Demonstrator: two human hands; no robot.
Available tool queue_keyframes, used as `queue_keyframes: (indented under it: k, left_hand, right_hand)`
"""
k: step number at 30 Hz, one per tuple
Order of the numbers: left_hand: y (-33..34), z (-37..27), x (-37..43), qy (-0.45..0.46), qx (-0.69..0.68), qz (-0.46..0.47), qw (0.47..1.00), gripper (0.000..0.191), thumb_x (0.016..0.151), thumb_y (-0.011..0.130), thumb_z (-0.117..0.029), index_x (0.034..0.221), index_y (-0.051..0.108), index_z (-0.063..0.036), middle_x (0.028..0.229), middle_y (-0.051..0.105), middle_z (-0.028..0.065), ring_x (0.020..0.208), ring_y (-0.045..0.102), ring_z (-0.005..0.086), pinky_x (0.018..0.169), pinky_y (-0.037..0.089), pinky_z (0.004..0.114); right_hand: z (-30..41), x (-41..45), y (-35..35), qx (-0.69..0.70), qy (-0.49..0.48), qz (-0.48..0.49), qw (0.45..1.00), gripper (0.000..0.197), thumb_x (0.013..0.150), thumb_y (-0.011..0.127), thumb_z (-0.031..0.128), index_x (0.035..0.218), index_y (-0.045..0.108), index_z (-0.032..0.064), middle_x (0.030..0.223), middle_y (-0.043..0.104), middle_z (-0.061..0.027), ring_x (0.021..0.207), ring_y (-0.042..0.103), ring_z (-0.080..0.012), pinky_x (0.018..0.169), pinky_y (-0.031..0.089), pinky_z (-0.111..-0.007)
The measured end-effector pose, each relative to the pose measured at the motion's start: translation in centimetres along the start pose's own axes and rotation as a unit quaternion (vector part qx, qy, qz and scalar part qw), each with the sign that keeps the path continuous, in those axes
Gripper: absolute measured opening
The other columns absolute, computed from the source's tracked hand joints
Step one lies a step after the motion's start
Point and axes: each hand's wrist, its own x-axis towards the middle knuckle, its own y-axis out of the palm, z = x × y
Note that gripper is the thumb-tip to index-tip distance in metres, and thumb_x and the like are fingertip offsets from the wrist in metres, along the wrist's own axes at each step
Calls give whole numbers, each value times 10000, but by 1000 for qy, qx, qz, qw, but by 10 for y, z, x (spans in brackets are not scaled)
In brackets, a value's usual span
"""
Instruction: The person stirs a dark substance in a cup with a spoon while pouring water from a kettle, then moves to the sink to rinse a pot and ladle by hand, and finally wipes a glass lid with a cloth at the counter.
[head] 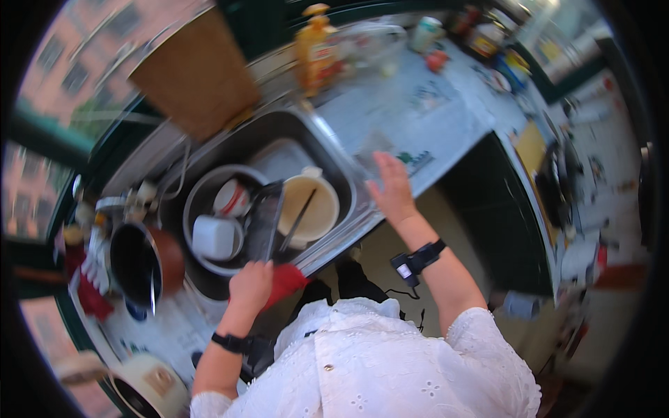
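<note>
My left hand [251, 286] is closed around the handle of a cleaver-like wide-bladed kitchen knife, its grey blade [265, 219] pointing up over the sink [342, 172]. A red cloth-like item [285, 283] lies beside that hand at the sink's front edge. My right hand [391, 188] is spread with nothing in it, over the sink's right rim beside the countertop. In the sink, a metal basin [196, 188] holds a white square container [213, 237] and a red-and-white bowl [231, 198]. To its right a cream-coloured pot or bowl [319, 214] has a dark stick-like utensil [300, 217] across it. The view is blurred.
A wooden board [196, 73] leans behind the sink. A yellow pump bottle [315, 52] stands on the counter's back edge. A brown pot [170, 261] is left of the sink. A can [426, 34] and red produce [436, 60] sit on the counter [460, 109].
</note>
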Motion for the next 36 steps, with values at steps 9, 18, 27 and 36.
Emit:
queue_keyframes:
  k: [9, 18, 27, 36]
  left_hand:
    - [-37, -17, -2, -127, -286, -120, 942, 357, 963, 490, -245, 727, 537, 18, 611, 517, 124, 557, 460, 208, 549, 382, 344]
    - [-28, -238, 82, 70, -268, -143, 950, 418, 990, 417, -189, 628, 443, 17, 548, 440, 150, 509, 442, 279, 513, 337, 393]
    - [-36, -483, 167, 272, -222, -93, 932, 150, 961, 422, -88, 907, 546, -25, 616, 489, 105, 528, 493, 227, 522, 387, 342]
    - [-18, -600, 299, 318, -223, -60, 919, 171, 957, 402, -103, 841, 494, -18, 749, 555, 187, 699, 545, 394, 605, 429, 425]
  right_hand:
    - [-30, -111, -72, 29, 95, -13, 995, 492, 763, 681, 144, 1225, 532, 61, 1223, 503, -187, 1117, 499, -360, 965, 428, -412]
    - [-171, -257, -219, -10, 239, -105, 965, 344, 822, 652, 177, 1140, 580, 70, 1200, 530, -166, 1120, 507, -351, 959, 437, -415]
    - [-276, -389, -331, -50, 418, -175, 890, 226, 832, 645, 175, 1026, 624, 62, 1127, 570, -158, 1063, 534, -344, 916, 448, -411]
    - [-366, -325, -401, -60, 439, -240, 864, 189, 838, 645, 163, 974, 620, 34, 1062, 596, -159, 1017, 558, -348, 876, 463, -420]
